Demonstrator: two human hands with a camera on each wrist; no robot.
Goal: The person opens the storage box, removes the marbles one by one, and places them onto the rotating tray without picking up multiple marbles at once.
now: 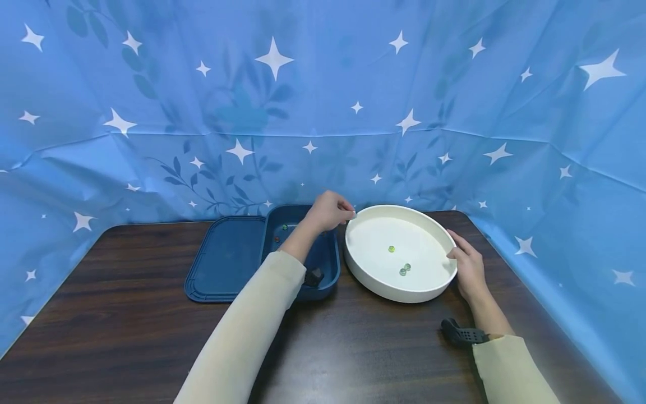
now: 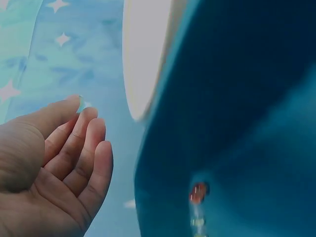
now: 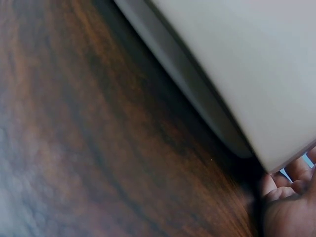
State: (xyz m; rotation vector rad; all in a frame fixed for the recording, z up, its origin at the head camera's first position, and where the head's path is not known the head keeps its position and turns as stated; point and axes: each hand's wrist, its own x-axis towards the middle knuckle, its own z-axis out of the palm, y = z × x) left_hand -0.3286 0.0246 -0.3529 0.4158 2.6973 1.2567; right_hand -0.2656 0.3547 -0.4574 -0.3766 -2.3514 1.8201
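Observation:
My left hand (image 1: 329, 212) is raised over the far right corner of a blue plastic box (image 1: 330, 264), beside the rim of a round white tray (image 1: 398, 292). Between its thumb and index fingertips it pinches a small clear greenish glass marble (image 2: 81, 102), mostly covered by the fingers. With my right hand (image 1: 468, 266) I hold the tray's right rim, thumb at the edge and fingers around the outer side. Inside the tray lie a yellow-green marble (image 1: 391, 248) and two pale green marbles (image 1: 402, 272) close together. A reddish marble (image 2: 199, 193) and a green marble (image 1: 285, 227) are in the box.
A flat blue lid (image 1: 229, 258) lies left of the box on the dark wooden table (image 1: 126, 314). Behind the table's far edge hangs a blue curtain (image 1: 313, 101) with white stars. A black camera strap (image 1: 461, 332) is on the right wrist.

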